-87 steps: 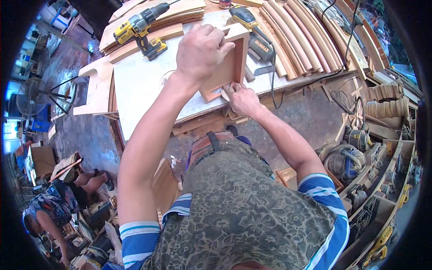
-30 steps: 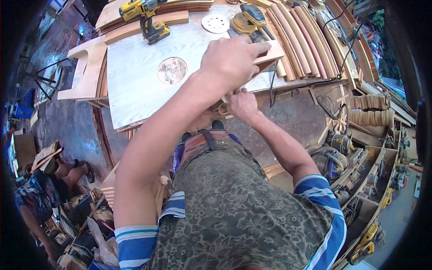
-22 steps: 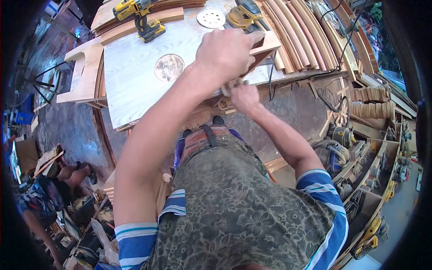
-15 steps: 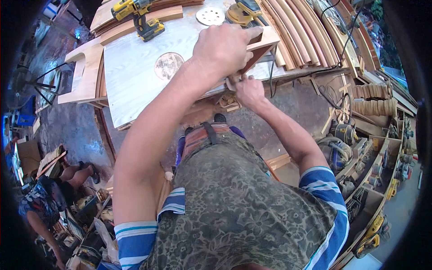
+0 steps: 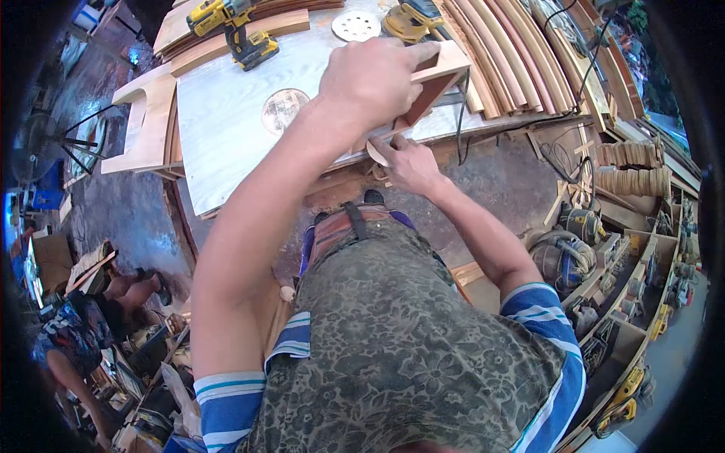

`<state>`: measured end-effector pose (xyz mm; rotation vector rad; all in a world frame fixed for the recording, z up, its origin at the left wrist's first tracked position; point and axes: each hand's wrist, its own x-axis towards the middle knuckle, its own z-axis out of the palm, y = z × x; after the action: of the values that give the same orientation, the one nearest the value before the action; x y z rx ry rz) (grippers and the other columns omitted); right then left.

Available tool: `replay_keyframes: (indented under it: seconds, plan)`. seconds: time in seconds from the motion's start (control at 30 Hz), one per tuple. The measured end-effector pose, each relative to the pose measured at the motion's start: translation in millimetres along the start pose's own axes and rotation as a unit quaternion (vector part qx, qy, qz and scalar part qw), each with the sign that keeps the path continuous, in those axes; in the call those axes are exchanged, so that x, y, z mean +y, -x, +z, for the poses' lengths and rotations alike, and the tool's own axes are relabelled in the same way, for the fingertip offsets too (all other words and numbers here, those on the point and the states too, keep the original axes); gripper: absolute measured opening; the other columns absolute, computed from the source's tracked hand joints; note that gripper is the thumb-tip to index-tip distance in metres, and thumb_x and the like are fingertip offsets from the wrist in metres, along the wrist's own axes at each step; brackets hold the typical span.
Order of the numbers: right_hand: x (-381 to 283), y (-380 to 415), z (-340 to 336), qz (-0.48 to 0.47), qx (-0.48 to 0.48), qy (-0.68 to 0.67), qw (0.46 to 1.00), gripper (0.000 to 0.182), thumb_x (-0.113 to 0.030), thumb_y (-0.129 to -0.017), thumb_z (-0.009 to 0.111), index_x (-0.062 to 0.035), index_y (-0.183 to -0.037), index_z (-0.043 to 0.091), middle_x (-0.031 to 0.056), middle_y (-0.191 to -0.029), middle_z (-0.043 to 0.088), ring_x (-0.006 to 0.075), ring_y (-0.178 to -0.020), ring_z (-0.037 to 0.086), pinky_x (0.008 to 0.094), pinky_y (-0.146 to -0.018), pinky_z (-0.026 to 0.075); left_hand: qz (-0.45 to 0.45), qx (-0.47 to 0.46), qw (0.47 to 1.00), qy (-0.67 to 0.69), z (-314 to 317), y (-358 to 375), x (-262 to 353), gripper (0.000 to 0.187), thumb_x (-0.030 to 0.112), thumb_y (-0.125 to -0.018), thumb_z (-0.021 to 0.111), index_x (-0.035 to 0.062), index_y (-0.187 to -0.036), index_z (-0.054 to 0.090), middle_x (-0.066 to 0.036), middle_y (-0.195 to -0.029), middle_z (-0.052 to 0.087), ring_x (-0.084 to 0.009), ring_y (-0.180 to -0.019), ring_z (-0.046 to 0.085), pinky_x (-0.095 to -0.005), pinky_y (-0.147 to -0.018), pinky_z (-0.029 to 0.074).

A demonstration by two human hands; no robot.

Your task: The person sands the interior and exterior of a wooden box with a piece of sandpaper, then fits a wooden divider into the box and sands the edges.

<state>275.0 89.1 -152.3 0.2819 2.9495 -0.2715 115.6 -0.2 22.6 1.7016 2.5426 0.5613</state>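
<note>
My left hand (image 5: 370,81) is wrapped over the top of a light wooden box frame (image 5: 451,62) and steadies it at the front edge of the workbench. One of its fingers stretches along the frame's upper side. Lower down, my right hand (image 5: 411,164) pinches a pale, curled piece of sandpaper (image 5: 377,153) at the frame's near lower edge. The left hand and forearm cover much of the frame. A white-grey board (image 5: 219,124) with a round wood-coloured patch (image 5: 285,110) lies beneath on the bench.
A yellow cordless drill (image 5: 240,34), a perforated sanding disc (image 5: 356,26) and a yellow sander (image 5: 408,23) sit on the bench. Curved wooden strips (image 5: 502,57) are stacked right. Tool shelves (image 5: 627,302) stand lower right. Another person (image 5: 75,332) bends at lower left.
My right hand has shifted slightly down and turned, so more of the pale sandpaper shows. My left hand keeps its hold on the frame.
</note>
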Motion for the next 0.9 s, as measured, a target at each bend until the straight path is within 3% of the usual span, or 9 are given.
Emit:
replay_keyframes:
  seconds: [0.23,0.33,0.37,0.43,0.47,0.53,0.57,0.63,0.9]
  plan:
    - [11.7,13.3,30.1,0.060,0.117,-0.243,0.961,0.045,-0.034,-0.099,0.062,-0.0148,-0.140,0.062,0.0219,-0.107,0.069,0.0436,-0.098,0.070,0.0539,-0.088,0.056,0.024,0.023,0.999,-0.032,-1.0,-12.4,-14.7,0.057,0.035,-0.088,0.072,0.0346,-0.145,0.061,-0.012,-0.119,0.074,-0.0341,-0.105,0.071,-0.0447,-0.093,0.058]
    - [-7.1,5.5,16.7,0.159,0.138,-0.444,0.871,0.036,-0.030,-0.100,0.059,-0.0050,-0.122,0.071,0.0279,-0.107,0.073,0.0428,-0.107,0.069,0.0515,-0.093,0.055,0.018,0.004,1.000,-0.002,-3.3,-16.4,-21.0,0.061,0.031,-0.087,0.076,0.0326,-0.146,0.060,-0.013,-0.125,0.073,-0.0354,-0.113,0.069,-0.0427,-0.097,0.056]
    - [-11.7,2.2,15.5,0.161,0.141,-0.451,0.867,0.036,-0.030,-0.100,0.059,-0.0050,-0.122,0.071,0.0279,-0.107,0.073,0.0428,-0.107,0.069,0.0515,-0.093,0.055,0.023,-0.002,1.000,-0.007,-0.6,-17.3,-24.2,0.061,0.031,-0.087,0.076,0.0326,-0.146,0.060,-0.013,-0.125,0.073,-0.0354,-0.113,0.069,-0.0427,-0.097,0.056]
    - [-18.5,-4.1,17.4,0.237,0.103,-0.601,0.756,0.041,-0.032,-0.096,0.067,0.0033,-0.117,0.070,0.0268,-0.094,0.074,0.0449,-0.090,0.073,0.0500,-0.083,0.057,0.029,0.000,0.999,-0.017,-1.3,-15.6,-20.5,0.061,0.030,-0.088,0.075,0.0315,-0.147,0.059,-0.014,-0.126,0.072,-0.0358,-0.113,0.069,-0.0435,-0.097,0.056]
    - [-18.5,-11.0,28.0,0.238,0.103,-0.607,0.751,0.041,-0.032,-0.096,0.067,0.0033,-0.117,0.070,0.0268,-0.094,0.074,0.0449,-0.090,0.073,0.0500,-0.083,0.057,0.031,-0.006,0.999,-0.022,-0.6,-13.5,-17.0,0.061,0.030,-0.088,0.075,0.0315,-0.147,0.059,-0.014,-0.126,0.072,-0.0358,-0.113,0.069,-0.0435,-0.097,0.056]
    - [-19.1,-23.4,48.4,0.249,0.201,-0.428,0.845,0.047,-0.039,-0.091,0.070,0.0030,-0.112,0.070,0.0309,-0.096,0.073,0.0471,-0.094,0.073,0.0527,-0.084,0.057,0.016,-0.017,1.000,-0.018,-1.6,-5.3,-4.0,0.064,0.029,-0.089,0.075,0.0311,-0.150,0.056,-0.015,-0.125,0.073,-0.0367,-0.112,0.069,-0.0444,-0.096,0.056]
    - [-19.7,-25.2,49.9,0.251,0.202,-0.432,0.842,0.047,-0.039,-0.091,0.070,0.0030,-0.112,0.070,0.0309,-0.096,0.073,0.0471,-0.094,0.073,0.0527,-0.084,0.057,0.018,-0.020,0.999,-0.021,-3.2,-0.1,5.9,0.064,0.029,-0.089,0.075,0.0311,-0.150,0.056,-0.015,-0.125,0.073,-0.0367,-0.112,0.069,-0.0444,-0.096,0.056]
    - [-23.8,-24.4,24.7,0.266,0.088,-0.327,0.903,0.053,-0.046,-0.089,0.071,0.0014,-0.113,0.071,0.0322,-0.097,0.073,0.0491,-0.097,0.072,0.0555,-0.086,0.056,-0.027,-0.050,0.998,-0.031,-5.4,10.3,25.1,0.067,0.029,-0.089,0.076,0.0319,-0.152,0.054,-0.016,-0.123,0.073,-0.0371,-0.112,0.069,-0.0446,-0.096,0.056]
    - [-22.4,-36.4,8.7,0.279,0.041,-0.301,0.911,0.057,-0.054,-0.088,0.070,-0.0002,-0.104,0.077,0.0306,-0.099,0.074,0.0477,-0.099,0.072,0.0544,-0.088,0.057,0.003,-0.028,0.999,-0.021,-2.1,10.0,19.0,0.068,0.044,-0.090,0.077,0.0310,-0.153,0.054,-0.018,-0.121,0.073,-0.0369,-0.112,0.070,-0.0457,-0.095,0.055]
